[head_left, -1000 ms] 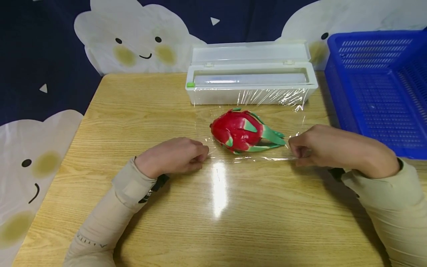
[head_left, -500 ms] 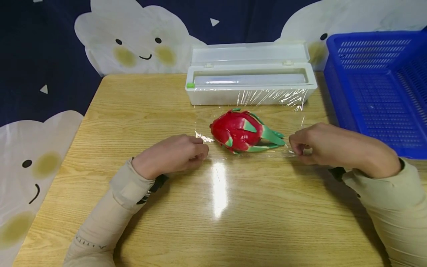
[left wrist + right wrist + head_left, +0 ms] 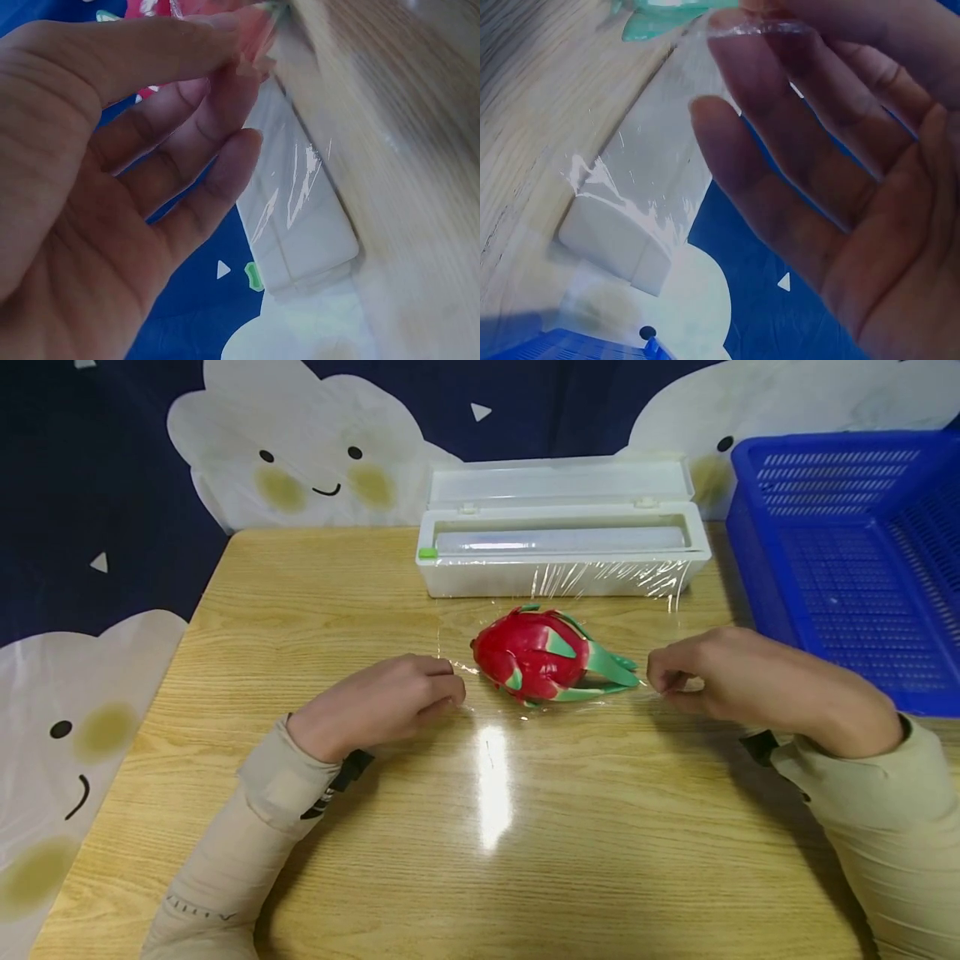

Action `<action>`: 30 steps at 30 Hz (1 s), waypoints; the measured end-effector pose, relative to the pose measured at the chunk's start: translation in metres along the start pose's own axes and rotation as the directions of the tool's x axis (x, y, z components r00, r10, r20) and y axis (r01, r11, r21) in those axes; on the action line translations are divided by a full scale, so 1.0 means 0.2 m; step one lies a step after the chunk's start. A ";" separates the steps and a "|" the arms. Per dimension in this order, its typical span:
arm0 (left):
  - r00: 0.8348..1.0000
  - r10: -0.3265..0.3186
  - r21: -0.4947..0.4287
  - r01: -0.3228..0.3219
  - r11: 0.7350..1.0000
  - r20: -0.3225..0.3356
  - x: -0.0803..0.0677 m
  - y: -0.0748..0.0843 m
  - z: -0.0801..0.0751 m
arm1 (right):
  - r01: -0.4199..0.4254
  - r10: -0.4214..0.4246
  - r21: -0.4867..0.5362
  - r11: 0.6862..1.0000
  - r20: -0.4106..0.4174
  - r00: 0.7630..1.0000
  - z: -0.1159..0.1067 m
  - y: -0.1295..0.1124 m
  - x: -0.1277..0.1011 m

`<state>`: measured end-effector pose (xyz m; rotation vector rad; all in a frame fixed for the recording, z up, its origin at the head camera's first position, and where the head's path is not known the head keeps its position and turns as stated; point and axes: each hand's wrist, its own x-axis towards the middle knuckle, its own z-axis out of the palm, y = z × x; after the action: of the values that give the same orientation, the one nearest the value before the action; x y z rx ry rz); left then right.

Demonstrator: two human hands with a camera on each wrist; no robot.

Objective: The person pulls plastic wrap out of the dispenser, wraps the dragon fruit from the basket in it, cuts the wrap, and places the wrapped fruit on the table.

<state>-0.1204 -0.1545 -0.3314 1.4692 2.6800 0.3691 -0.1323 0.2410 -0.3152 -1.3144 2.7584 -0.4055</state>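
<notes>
Head view: dragon fruit [image 3: 543, 656] between hands; left hand [image 3: 382, 706], right hand [image 3: 720, 681] apparently pinch cling film [image 3: 600, 578] corners.

our head view looks forward and down from above the near edge of the light wooden table [image 3: 300, 610], taking in both hands, the red dragon fruit with green scales [image 3: 543, 656] and the white plastic cling-film dispenser box [image 3: 562, 539] at the far side. our left wrist view sits very close under the left hand [image 3: 112, 172], facing past its fingers toward that same white box [image 3: 307, 225]. our right wrist view, equally close beneath the right hand [image 3: 855, 172], also faces the box [image 3: 630, 225], so all three views share it and the table.
</notes>
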 end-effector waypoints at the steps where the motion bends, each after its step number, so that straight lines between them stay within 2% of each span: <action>1: 1.000 0.002 -0.002 -0.002 1.000 -0.004 0.00 0.00 0.00 | 0.006 -0.006 -0.001 1.000 -0.007 1.000 0.00 0.00 0.00; 9: 0.999 0.002 0.027 -0.001 1.000 -0.054 -0.01 0.00 -0.03 | 0.098 -0.101 -0.038 0.994 -0.100 0.990 0.01 0.03 0.00; 16: 0.993 0.007 0.029 -0.004 1.000 -0.114 0.00 0.01 -0.02 | 0.102 -0.115 -0.084 0.991 -0.175 0.978 0.01 0.03 0.02; 24: 0.980 0.026 0.062 -0.014 0.998 -0.199 0.02 -0.01 0.00 | 0.098 -0.107 -0.057 0.994 -0.198 0.974 0.00 0.03 0.04; 30: 0.976 0.045 0.071 -0.031 0.997 -0.211 0.04 -0.01 -0.01 | 0.084 -0.092 -0.044 0.995 -0.214 0.973 0.00 0.03 0.04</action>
<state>-0.1267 -0.1499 -0.3293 1.5860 2.8576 0.4680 -0.1414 0.2376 -0.3169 -1.4884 2.8992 -0.5392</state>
